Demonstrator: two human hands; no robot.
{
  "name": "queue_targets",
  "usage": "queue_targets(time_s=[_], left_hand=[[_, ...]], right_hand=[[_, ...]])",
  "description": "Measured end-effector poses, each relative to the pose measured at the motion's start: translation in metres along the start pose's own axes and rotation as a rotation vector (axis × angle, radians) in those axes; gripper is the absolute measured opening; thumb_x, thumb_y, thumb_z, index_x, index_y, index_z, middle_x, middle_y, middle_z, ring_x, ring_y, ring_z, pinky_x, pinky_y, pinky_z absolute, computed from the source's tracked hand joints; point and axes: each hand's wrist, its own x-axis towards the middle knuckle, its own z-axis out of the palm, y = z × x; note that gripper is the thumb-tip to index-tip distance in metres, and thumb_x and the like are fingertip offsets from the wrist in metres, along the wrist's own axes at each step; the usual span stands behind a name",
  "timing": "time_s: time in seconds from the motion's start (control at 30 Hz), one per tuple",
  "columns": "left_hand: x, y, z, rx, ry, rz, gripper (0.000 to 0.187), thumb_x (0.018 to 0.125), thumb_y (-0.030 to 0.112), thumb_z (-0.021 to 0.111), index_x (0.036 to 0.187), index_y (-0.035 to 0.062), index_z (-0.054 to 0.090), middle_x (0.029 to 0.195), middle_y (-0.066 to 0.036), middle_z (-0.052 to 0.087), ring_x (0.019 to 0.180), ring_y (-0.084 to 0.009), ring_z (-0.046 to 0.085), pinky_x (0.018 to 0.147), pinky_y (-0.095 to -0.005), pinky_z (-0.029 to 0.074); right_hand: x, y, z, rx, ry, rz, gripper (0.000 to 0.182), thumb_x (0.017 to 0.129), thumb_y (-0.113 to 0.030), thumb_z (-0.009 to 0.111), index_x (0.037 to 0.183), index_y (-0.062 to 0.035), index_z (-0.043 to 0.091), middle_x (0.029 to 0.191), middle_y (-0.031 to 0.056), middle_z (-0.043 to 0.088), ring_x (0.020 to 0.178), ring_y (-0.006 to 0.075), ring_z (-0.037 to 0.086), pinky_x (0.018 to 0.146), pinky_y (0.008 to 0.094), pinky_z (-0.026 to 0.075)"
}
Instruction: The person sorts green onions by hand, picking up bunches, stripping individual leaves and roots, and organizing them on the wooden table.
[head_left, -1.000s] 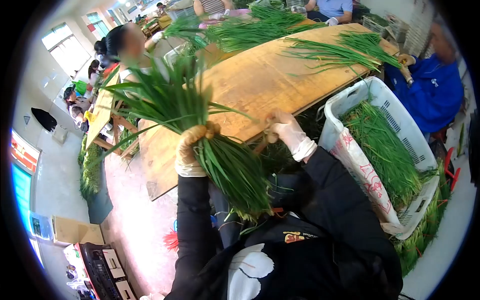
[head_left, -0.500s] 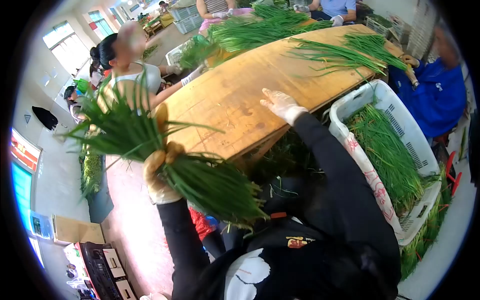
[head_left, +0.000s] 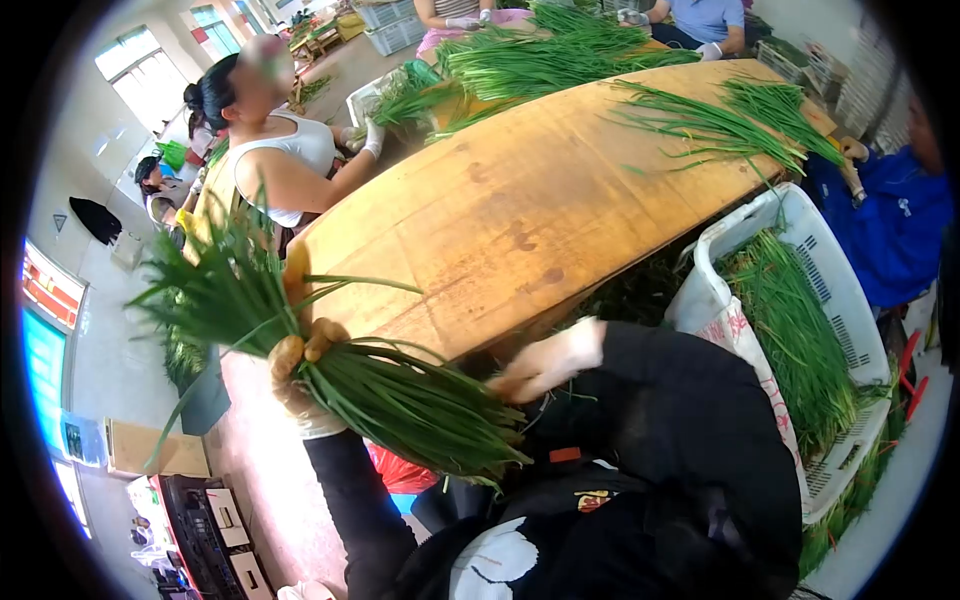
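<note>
My left hand (head_left: 305,375), in a pale glove, is closed around the middle of a bunch of green chives (head_left: 410,400). The leafy tips fan out to the upper left, and the cut ends point to the lower right. My right hand (head_left: 548,362), also gloved, is at the stem end of the bunch, near the table's edge. Its fingers are smeared by motion, so I cannot make out whether they touch the stems.
A long wooden table (head_left: 480,235) stretches ahead, with chives (head_left: 560,60) piled at its far side. On the right stands a white plastic crate (head_left: 700,285) of chives. Co-workers sit around the table, among them a person in a white top (head_left: 300,150) and one in blue (head_left: 885,215).
My right hand has come down from above the tabletop to the stem end of the bunch. My left hand, still gripping the chives, has shifted slightly left and down in view.
</note>
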Motion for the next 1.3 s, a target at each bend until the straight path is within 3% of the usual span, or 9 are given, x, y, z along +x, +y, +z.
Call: queue_targets(time_s=[0.1,0.2,0.3,0.47,0.67,0.93,1.1,1.17,1.3], left_hand=[[0.010,-0.021,0.000,-0.013,-0.042,-0.017,0.030,0.075,0.005,0.047,0.105,0.0005,0.049,0.133,-0.015,0.032,0.062,-0.0080,0.042,0.071,-0.0248,0.039],[0.012,-0.041,0.010,0.058,0.025,-0.125,0.013,0.071,0.012,0.055,0.081,0.0031,0.052,0.094,-0.005,0.052,0.063,-0.0102,0.042,0.070,-0.0267,0.037],[0.022,-0.065,-0.004,0.093,-0.022,-0.132,0.025,0.066,0.025,0.065,0.057,0.0128,0.046,0.064,0.000,0.045,0.068,-0.0148,0.042,0.073,-0.0279,0.034],[0.022,-0.058,-0.017,-0.081,0.115,-0.182,0.019,0.066,0.017,0.068,0.068,0.0052,0.054,0.071,0.000,0.049,0.077,-0.0162,0.046,0.077,-0.0264,0.039],[0.010,0.019,-0.041,-0.027,0.069,0.020,0.032,0.077,0.018,0.057,0.106,0.0060,0.050,0.083,-0.002,0.051,0.078,-0.0108,0.047,0.076,-0.0230,0.042],[-0.008,0.063,-0.048,-0.200,-0.126,0.369,0.051,0.075,0.008,0.057,0.122,0.0025,0.039,0.075,0.001,0.054,0.081,-0.0116,0.049,0.088,-0.0274,0.035],[0.011,0.063,-0.089,-0.504,-0.362,0.212,0.044,0.078,0.010,0.054,0.116,-0.0056,0.041,0.075,-0.002,0.054,0.084,-0.0129,0.049,0.088,-0.0279,0.036],[0.027,0.062,-0.118,-0.625,-0.519,-0.072,0.036,0.079,0.013,0.051,0.109,-0.0072,0.047,0.076,-0.004,0.055,0.075,-0.0119,0.050,0.089,-0.0300,0.037],[0.014,0.017,-0.122,-0.066,0.161,0.306,0.037,0.075,0.016,0.053,0.105,-0.0051,0.050,0.084,-0.006,0.058,0.078,-0.0174,0.053,0.088,-0.0360,0.039]], right_hand=[[-0.033,-0.026,-0.048,0.133,0.353,0.422,0.030,0.086,-0.025,0.047,0.107,-0.0054,0.055,0.105,0.0088,0.058,0.098,0.0171,0.053,0.084,0.0270,0.040],[-0.033,-0.019,-0.064,0.574,0.871,0.106,0.042,0.085,-0.031,0.049,0.114,-0.0007,0.048,0.102,0.0097,0.058,0.098,0.0184,0.053,0.083,0.0305,0.042],[-0.001,-0.077,-0.067,-0.384,0.790,0.257,0.055,0.083,-0.037,0.050,0.124,-0.0030,0.037,0.104,0.0160,0.056,0.097,0.0264,0.054,0.082,0.0355,0.043],[0.001,-0.032,-0.068,-0.721,1.027,0.307,0.024,0.080,-0.021,0.051,0.095,-0.0031,0.055,0.083,0.0162,0.059,0.080,0.0305,0.057,0.069,0.0374,0.045],[-0.086,0.038,-0.074,-0.893,0.822,1.208,0.025,0.083,-0.029,0.041,0.084,-0.0093,0.056,0.076,0.0128,0.061,0.068,0.0293,0.060,0.057,0.0407,0.046],[-0.069,-0.029,-0.041,-1.335,0.848,0.883,0.064,0.083,-0.053,0.036,0.122,-0.0028,0.038,0.078,0.0131,0.056,0.068,0.0264,0.054,0.058,0.0394,0.045],[-0.041,-0.049,0.022,1.324,0.365,-0.081,0.077,0.074,-0.057,0.052,0.131,-0.0119,0.027,0.131,0.0115,0.032,0.120,0.0243,0.032,0.093,0.0474,0.031],[-0.030,-0.062,0.032,1.258,0.450,-0.201,0.077,0.071,-0.040,0.064,0.130,-0.0077,0.026,0.131,0.0113,0.033,0.120,0.0201,0.033,0.095,0.0396,0.032],[-0.031,-0.095,0.031,1.156,0.969,0.170,0.027,0.079,-0.004,0.056,0.106,-0.0003,0.053,0.097,0.0086,0.060,0.088,0.0149,0.058,0.077,0.0261,0.047]])
